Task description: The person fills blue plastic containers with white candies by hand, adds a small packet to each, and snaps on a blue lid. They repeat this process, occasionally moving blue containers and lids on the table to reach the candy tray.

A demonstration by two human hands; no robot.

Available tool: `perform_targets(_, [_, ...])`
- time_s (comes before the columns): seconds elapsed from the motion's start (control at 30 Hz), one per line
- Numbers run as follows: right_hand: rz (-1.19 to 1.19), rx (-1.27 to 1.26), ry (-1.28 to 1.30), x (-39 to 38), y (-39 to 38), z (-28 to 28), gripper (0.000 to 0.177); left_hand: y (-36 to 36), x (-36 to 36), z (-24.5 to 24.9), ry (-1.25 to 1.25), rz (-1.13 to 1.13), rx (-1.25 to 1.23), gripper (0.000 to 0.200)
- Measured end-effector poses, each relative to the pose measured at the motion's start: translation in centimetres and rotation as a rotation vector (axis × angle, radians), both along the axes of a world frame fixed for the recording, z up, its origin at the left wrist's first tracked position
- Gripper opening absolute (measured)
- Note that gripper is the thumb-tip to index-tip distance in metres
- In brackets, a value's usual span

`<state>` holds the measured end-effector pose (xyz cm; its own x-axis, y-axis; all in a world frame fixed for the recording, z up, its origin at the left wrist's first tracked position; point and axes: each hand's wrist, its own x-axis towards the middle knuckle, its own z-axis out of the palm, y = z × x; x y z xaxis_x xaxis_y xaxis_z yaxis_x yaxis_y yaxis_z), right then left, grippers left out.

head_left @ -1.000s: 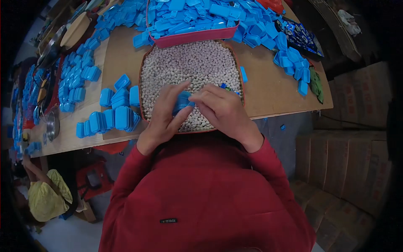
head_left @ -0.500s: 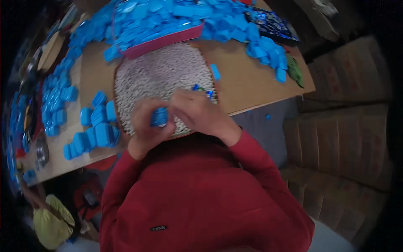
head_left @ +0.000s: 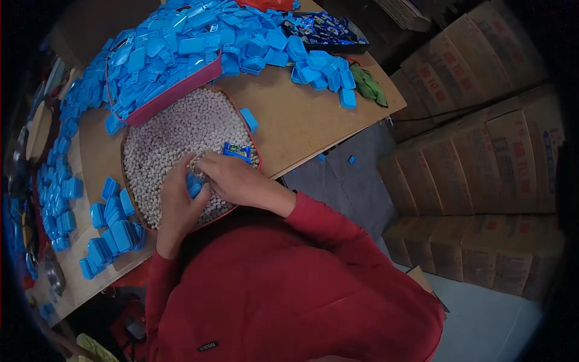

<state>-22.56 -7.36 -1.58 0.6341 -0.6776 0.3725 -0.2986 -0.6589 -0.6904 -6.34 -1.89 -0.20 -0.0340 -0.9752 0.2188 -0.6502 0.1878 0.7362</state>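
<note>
A small blue plastic box point(head_left: 193, 185) sits in the grasp of my left hand point(head_left: 176, 202), with thumb and fingers curled round its sides. Close against the box's far side, my right hand point(head_left: 228, 176) has its fingers bent together; anything between them is hidden. Both hands are over the near part of a red-rimmed tray point(head_left: 256, 140) filled with small whitish round pellets point(head_left: 181, 123). A shiny blue packet point(head_left: 237, 152) lies on the pellets just beyond my right hand.
Blue boxes heap up in a pink-sided container point(head_left: 175, 90) and around it. More blue boxes point(head_left: 123, 235) stand left of the tray. A dark box of blue packets point(head_left: 325, 30) and a green cloth point(head_left: 368, 84) lie far right. Cardboard cartons point(head_left: 470, 163) are stacked right of the table.
The whole view has shifted, with the table now further left. My left hand still holds the blue box, and my right hand's fingers have come to its far side.
</note>
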Motion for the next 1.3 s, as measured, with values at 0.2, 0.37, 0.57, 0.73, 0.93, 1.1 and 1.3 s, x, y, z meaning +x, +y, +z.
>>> perform_targets(0.2, [-0.453, -0.18, -0.053, -7.2, -4.4, 0.5, 0.035, 2.6, 1.9, 1.2, 0.377, 0.16, -0.089, 0.042])
perform_targets(0.37, [-0.208, -0.021, 0.021, -9.0, -7.1, -4.3, 0.04, 2.7, 4.0, -0.8, 0.482, 0.22, -0.052, 0.04])
perform_targets(0.57, [-0.225, 0.4, -0.277, -9.1, -8.5, -5.9, 0.031, 2.9, 4.1, -0.3, 0.564, 0.195, -0.002, 0.038])
perform_targets(0.73, [-0.42, 0.259, -0.006, -7.1, -8.8, -4.4, 0.031, 2.8, 3.9, -0.2, 0.509, 0.159, 0.025, 0.034])
perform_targets(0.93, [-0.372, -0.063, 0.047, -6.8, -9.1, -4.5, 0.051, 3.7, 4.7, 0.9, 0.637, 0.17, 0.05, 0.031])
perform_targets(1.1, [-0.133, 0.063, 0.038, -7.4, -12.3, -6.2, 0.057, 5.5, 7.7, 4.9, 0.502, 0.272, 0.031, 0.027])
perform_targets(1.3, [-0.301, 0.329, 0.046, -10.8, -9.7, -4.9, 0.054, 8.8, 14.7, 5.6, 0.557, 0.553, -0.01, 0.019])
